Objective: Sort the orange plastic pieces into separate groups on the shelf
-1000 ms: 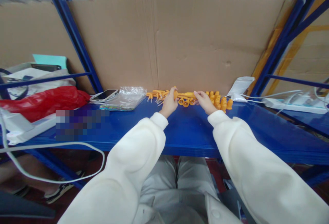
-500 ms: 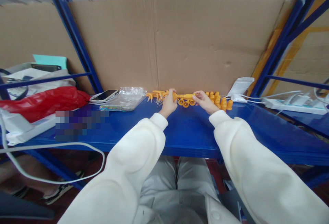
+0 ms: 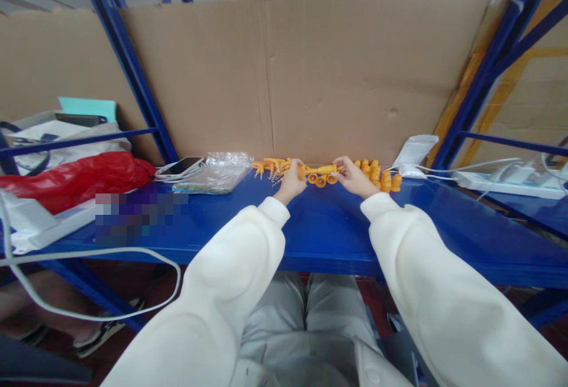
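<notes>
A smartphone rests on a coiled white cable beside a red bag, before an upright cardboard panel.

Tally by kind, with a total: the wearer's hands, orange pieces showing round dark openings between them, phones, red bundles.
Left hand and right hand: 2
Orange pieces with round openings: 3
Phone: 1
Red bundle: 1
Total: 7
</notes>
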Motion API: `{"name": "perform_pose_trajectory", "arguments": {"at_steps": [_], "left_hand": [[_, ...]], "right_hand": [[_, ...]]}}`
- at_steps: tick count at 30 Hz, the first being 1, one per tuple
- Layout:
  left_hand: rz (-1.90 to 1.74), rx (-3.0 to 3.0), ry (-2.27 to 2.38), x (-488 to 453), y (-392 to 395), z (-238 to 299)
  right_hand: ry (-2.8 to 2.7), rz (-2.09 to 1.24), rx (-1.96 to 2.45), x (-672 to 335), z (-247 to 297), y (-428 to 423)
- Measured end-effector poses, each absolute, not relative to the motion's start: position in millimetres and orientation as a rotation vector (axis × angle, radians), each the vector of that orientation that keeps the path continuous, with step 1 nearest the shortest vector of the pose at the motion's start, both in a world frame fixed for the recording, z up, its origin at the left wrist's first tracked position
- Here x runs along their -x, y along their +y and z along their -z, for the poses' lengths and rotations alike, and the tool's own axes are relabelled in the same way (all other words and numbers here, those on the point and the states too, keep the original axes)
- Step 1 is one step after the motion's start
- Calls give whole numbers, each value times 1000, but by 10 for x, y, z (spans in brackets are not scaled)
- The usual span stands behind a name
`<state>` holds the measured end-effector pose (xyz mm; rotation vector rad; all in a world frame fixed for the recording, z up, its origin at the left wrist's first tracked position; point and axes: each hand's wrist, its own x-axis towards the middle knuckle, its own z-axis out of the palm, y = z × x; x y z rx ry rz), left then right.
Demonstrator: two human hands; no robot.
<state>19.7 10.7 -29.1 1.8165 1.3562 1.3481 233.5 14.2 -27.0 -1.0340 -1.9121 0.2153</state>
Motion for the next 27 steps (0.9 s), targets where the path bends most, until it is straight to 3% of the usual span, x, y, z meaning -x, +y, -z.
{"name": "perform_pose_trajectory", "arguments": {"at_steps": [9, 15, 23, 27], "left_hand": [[-1264, -1718, 1359, -216, 58, 262], [-1383, -2087, 1389, -159, 74, 255], [-1425, -2078, 1435, -163, 11, 212], [-1428, -2093, 1439, -174, -15, 194]], "right_hand": [[-1967, -112, 1118, -2329, 203, 73], [-1759, -335, 1152, -2292, 267, 130], [-1577, -890, 1239, -2196, 183, -41], [-1542, -929, 1176, -2166, 162, -87]]}}
